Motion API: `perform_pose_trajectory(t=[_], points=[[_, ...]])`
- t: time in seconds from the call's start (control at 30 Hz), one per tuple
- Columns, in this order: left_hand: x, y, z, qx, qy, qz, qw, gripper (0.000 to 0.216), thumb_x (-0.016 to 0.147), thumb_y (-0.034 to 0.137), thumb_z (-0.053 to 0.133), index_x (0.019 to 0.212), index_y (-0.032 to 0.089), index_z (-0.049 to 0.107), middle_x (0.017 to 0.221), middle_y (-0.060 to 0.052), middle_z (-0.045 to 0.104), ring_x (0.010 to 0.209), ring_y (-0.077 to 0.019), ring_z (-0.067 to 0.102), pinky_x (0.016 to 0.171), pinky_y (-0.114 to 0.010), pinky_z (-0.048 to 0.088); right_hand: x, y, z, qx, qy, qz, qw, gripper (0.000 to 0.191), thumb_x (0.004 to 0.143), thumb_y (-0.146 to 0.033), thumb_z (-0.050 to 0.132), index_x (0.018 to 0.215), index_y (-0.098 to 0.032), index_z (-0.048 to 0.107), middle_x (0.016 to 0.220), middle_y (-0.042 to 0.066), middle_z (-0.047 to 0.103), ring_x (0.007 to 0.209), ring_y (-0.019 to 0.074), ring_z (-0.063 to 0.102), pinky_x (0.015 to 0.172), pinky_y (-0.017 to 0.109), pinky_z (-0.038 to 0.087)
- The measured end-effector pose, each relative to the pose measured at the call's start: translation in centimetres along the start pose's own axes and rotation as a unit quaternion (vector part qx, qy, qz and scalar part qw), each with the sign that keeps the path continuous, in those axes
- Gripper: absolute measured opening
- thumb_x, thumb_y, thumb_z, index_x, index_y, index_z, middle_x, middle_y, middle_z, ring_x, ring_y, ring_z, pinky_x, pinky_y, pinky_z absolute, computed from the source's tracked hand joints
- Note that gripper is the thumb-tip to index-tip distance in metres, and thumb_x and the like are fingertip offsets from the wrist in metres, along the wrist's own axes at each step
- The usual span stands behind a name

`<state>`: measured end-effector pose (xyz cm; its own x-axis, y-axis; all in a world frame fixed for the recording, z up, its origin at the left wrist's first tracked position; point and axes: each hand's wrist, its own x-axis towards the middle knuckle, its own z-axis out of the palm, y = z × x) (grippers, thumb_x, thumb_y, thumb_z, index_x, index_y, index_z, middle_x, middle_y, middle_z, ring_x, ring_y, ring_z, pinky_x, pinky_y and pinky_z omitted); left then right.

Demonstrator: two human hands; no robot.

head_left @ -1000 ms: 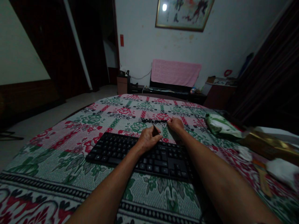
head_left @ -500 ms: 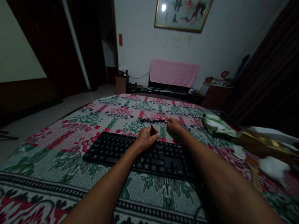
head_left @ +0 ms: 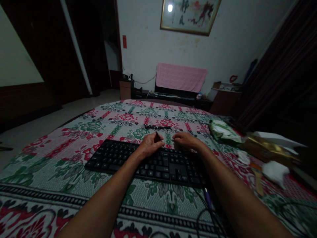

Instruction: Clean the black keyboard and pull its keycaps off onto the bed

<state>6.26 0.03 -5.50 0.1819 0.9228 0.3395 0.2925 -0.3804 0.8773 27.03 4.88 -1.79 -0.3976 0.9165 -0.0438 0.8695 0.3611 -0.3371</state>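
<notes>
A black keyboard (head_left: 138,162) lies across a floral bed cover (head_left: 74,145). My left hand (head_left: 150,145) rests over the keyboard's far edge, closed round a thin dark stick-like tool whose tip pokes up from the fingers. My right hand (head_left: 184,140) lies just beyond the keyboard's far edge, fingers curled down on the cover; whether it holds anything is hidden. A short row of small black pieces (head_left: 157,127) sits on the cover just beyond both hands.
A green-and-white packet (head_left: 221,130), a gold-coloured wrapper (head_left: 267,148) and white crumpled bits (head_left: 274,172) lie at the right. A dark cable (head_left: 208,211) loops near the front. A pink cloth (head_left: 180,77) covers a low unit by the far wall.
My right hand has drawn back from the row of black pieces toward the keyboard's far edge. The left hand stays over the keyboard with the tool. The view has shifted slightly.
</notes>
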Motion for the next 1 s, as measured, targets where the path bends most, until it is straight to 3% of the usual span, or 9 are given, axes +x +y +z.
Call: perform_pose_trajectory(t=[0.2, 0.7, 1.0], points=[[-0.2, 0.8, -0.1, -0.005, -0.031, -0.016, 0.999, 0.019, 0.067, 0.025, 0.062, 0.082, 0.015, 0.057, 0.074, 0.000, 0.061, 0.068, -0.0121, 0.056, 0.063, -0.023, 0.044, -4.0, 1.1, 0.5, 0.050, 0.017, -0.023, 0.998, 0.031, 0.081, -0.023, 0.042, 0.099, -0.015, 0.066, 0.100, 0.006, 0.067, 0.091, 0.0178, 0.060, 0.082, 0.025, 0.043], [-0.7, 1.6, 0.1, 0.115, -0.066, 0.021, 0.991, 0.021, 0.072, 0.032, 0.059, 0.087, 0.017, 0.059, 0.073, 0.000, 0.063, 0.067, -0.0135, 0.058, 0.063, -0.024, 0.043, -3.6, 0.4, 2.1, 0.009, 0.078, -0.005, 0.997, 0.030, 0.083, -0.025, 0.041, 0.097, -0.016, 0.066, 0.101, 0.007, 0.067, 0.094, 0.0179, 0.059, 0.081, 0.024, 0.041], [-0.8, 2.6, 0.4, 0.214, -0.070, 0.067, 0.972, 0.014, 0.074, 0.024, 0.056, 0.087, 0.020, 0.059, 0.075, -0.001, 0.065, 0.071, -0.0164, 0.059, 0.065, -0.025, 0.042, -3.8, 0.4, 2.5, 0.032, 0.087, -0.006, 0.996, 0.027, 0.082, -0.024, 0.044, 0.095, -0.018, 0.066, 0.097, 0.005, 0.068, 0.091, 0.0166, 0.060, 0.080, 0.023, 0.041]])
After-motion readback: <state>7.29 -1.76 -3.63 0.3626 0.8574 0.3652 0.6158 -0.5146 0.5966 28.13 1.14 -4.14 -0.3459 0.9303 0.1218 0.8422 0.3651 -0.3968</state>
